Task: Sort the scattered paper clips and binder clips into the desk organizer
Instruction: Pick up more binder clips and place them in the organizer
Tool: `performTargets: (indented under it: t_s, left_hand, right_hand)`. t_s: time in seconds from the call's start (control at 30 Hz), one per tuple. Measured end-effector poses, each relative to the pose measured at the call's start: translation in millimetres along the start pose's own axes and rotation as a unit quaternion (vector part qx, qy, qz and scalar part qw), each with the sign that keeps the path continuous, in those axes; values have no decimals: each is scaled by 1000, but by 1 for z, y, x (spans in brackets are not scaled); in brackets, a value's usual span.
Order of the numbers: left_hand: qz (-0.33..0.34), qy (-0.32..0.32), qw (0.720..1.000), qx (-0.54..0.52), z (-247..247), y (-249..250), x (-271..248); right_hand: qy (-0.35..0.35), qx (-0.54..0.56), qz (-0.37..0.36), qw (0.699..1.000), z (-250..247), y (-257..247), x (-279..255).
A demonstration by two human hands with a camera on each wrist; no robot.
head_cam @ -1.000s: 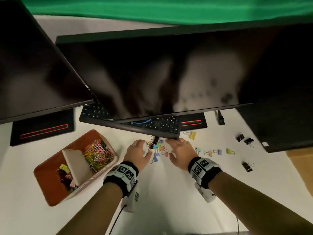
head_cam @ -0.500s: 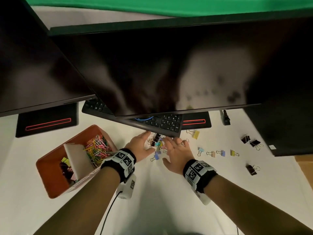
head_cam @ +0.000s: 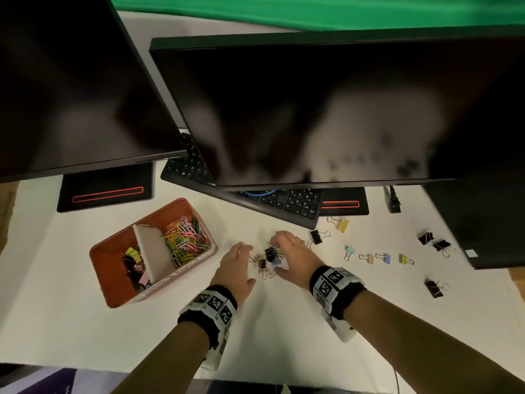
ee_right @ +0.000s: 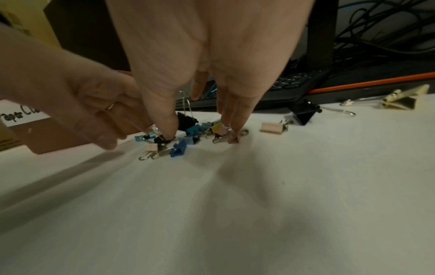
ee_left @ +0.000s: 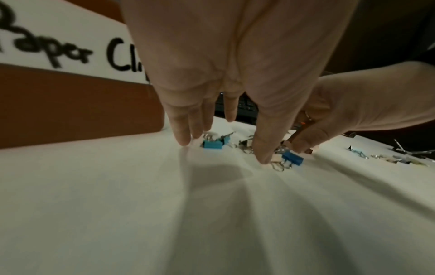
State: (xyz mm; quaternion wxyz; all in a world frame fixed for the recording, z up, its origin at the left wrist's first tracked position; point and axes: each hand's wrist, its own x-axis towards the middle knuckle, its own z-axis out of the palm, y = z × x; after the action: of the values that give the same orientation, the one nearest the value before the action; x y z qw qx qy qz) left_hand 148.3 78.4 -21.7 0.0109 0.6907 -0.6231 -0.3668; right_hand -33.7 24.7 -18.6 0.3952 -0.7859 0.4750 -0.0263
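Note:
A small pile of binder clips [head_cam: 268, 258] lies on the white table between my two hands. My left hand [head_cam: 250, 264] stands on its left with straight fingers [ee_left: 186, 141] touching the table beside a light blue clip [ee_left: 213, 144]. My right hand [head_cam: 277, 255] cups the pile from the right; its thumb [ee_right: 168, 130] presses a black clip and its fingertips [ee_right: 233, 128] touch a pink clip. Neither hand grips a clip. The brown desk organizer [head_cam: 113, 243] stands to the left, with coloured paper clips [head_cam: 184, 237] in one compartment and binder clips [head_cam: 133, 263] in the other.
More binder clips lie scattered right of my hands: a black one [head_cam: 316, 236], a yellow one [head_cam: 342, 224], a row of pastel ones [head_cam: 368, 258] and black ones [head_cam: 431, 241]. A black keyboard [head_cam: 295, 203] and two monitors [head_cam: 312, 109] overhang the back.
Both hands have drawn the pile of clips back from the keyboard's edge towards me and have closed in around it. My head has shifted, so the organizer sits further right in view.

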Motion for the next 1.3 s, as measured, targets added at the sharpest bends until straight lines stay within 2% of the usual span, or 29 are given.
performTargets:
  t_s: [0.1, 0.2, 0.27, 0.53, 0.8, 1.0, 1.13, 1.3]
  left_hand:
    - [-14, 8, 1000, 21, 3, -5, -8]
    - [1, 15, 1000, 20, 4, -9, -8]
    - [7, 19, 1000, 15, 3, -12, -7]
    - [27, 18, 999, -19, -3, -15, 0]
    - [20, 12, 1000, -6, -3, -9, 3]
    - [-3, 7, 1000, 13, -4, -7, 3]
    - [-18, 20, 1000, 0, -4, -9, -1]
    - [-24, 26, 999, -28, -8, -12, -6]
  right_hand:
    - [2, -2, 7, 1000, 2, -1, 0]
    - [-57, -81, 7, 995, 3, -6, 6]
    - [-69, -109, 10, 992, 5, -10, 11]
    - [4, 1, 31, 1000, 0, -12, 12]
    - [109, 37, 48, 992, -33, 3, -17]
    - [33, 0, 63, 997, -20, 17, -31]
    - [27, 24, 78, 996, -11, 6, -25]
    - [-39, 10, 81, 996, -4, -5, -9]
